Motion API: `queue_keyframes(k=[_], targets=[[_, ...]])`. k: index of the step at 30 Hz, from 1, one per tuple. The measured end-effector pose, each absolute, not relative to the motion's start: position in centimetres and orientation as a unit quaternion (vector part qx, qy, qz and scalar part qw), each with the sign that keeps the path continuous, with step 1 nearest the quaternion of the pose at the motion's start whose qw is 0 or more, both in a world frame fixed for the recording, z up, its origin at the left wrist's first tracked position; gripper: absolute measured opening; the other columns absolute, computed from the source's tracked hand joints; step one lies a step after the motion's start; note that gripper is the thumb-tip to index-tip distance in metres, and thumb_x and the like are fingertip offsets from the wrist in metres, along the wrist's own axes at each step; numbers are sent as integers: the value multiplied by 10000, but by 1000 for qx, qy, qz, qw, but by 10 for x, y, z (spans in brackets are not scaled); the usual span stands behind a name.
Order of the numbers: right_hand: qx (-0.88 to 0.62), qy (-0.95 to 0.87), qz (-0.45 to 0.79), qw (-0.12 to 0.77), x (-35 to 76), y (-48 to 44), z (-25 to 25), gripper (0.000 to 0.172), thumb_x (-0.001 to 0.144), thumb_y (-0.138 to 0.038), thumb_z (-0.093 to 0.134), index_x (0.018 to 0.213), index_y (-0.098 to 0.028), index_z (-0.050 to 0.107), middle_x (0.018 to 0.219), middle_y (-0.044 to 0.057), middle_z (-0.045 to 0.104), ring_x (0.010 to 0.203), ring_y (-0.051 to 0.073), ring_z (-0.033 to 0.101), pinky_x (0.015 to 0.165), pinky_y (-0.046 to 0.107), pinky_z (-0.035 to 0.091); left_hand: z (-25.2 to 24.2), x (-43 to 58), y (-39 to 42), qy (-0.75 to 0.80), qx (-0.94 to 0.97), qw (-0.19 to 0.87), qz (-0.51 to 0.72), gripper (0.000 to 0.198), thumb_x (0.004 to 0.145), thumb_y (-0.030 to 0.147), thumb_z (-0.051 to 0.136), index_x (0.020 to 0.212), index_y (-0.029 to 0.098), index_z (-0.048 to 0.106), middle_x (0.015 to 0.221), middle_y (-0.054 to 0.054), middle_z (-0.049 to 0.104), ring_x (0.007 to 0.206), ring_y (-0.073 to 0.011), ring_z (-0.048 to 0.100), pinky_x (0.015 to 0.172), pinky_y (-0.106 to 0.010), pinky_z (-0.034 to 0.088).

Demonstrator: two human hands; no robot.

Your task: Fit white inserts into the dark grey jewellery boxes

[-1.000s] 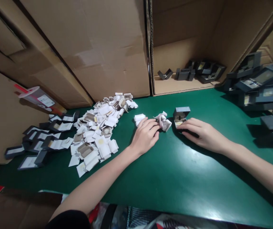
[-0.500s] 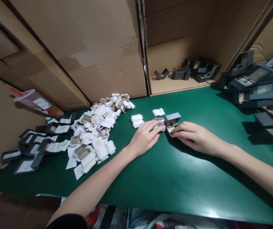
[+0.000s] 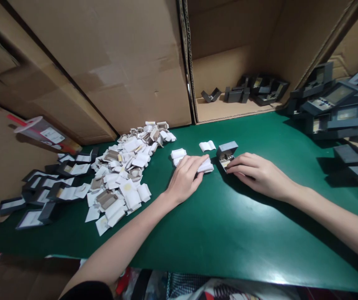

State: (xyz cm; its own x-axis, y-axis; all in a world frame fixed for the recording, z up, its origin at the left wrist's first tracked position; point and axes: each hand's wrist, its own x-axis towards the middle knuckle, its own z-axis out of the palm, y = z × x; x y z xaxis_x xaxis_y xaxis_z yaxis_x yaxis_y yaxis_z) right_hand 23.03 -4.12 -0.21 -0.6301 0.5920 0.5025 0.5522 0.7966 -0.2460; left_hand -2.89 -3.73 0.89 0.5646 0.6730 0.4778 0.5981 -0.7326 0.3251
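My left hand (image 3: 185, 179) lies on the green table (image 3: 229, 225), its fingers pinching a small white folded insert (image 3: 206, 167). Just right of it stands a small grey hinged box (image 3: 225, 153) with its lid up. My right hand (image 3: 258, 175) rests beside that box, fingertips closed on its base. Two more white inserts lie close by, one (image 3: 179, 153) left of my fingers and one (image 3: 207, 146) behind them.
A heap of white inserts (image 3: 125, 175) and flat dark box parts (image 3: 47, 187) cover the left of the table. An open carton (image 3: 238, 62) behind holds several grey boxes. More grey boxes (image 3: 338, 108) are stacked at the right. A taped cup (image 3: 41, 131) lies at the far left.
The crumpled-looking white bundle under my left hand has separated into single inserts. My left hand now grips one and has drawn it back from the grey box, which my right hand shifted slightly.
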Motion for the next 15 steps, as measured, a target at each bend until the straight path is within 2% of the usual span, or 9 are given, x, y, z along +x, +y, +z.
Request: queue_keyframes(k=[5,10,15], targets=[[-317,-895,31,314,228,-42,-1,181,896,-155,510,997,-208,652,1030,64,677,926,190,592,784,364,470,9,-26,-40,385,816,116,416,276,887,147,524,1152,214,554,1014,-44,638,904,-168,591,799,-323,497],[-307,-859,108,396,217,-53,11,213,872,-114,536,1046,-198,627,1022,80,663,962,193,596,818,360,486,4,-15,-51,403,722,256,501,360,858,206,600,1203,220,495,879,-13,601,648,-91,549,550,-203,455],[-257,-858,198,399,209,-67,22,238,866,-89,525,1044,-206,632,1100,93,619,1031,189,577,853,333,495,0,-9,-59,330,746,300,495,376,849,161,593,1195,224,462,862,-3,612,599,-71,509,539,-197,430]])
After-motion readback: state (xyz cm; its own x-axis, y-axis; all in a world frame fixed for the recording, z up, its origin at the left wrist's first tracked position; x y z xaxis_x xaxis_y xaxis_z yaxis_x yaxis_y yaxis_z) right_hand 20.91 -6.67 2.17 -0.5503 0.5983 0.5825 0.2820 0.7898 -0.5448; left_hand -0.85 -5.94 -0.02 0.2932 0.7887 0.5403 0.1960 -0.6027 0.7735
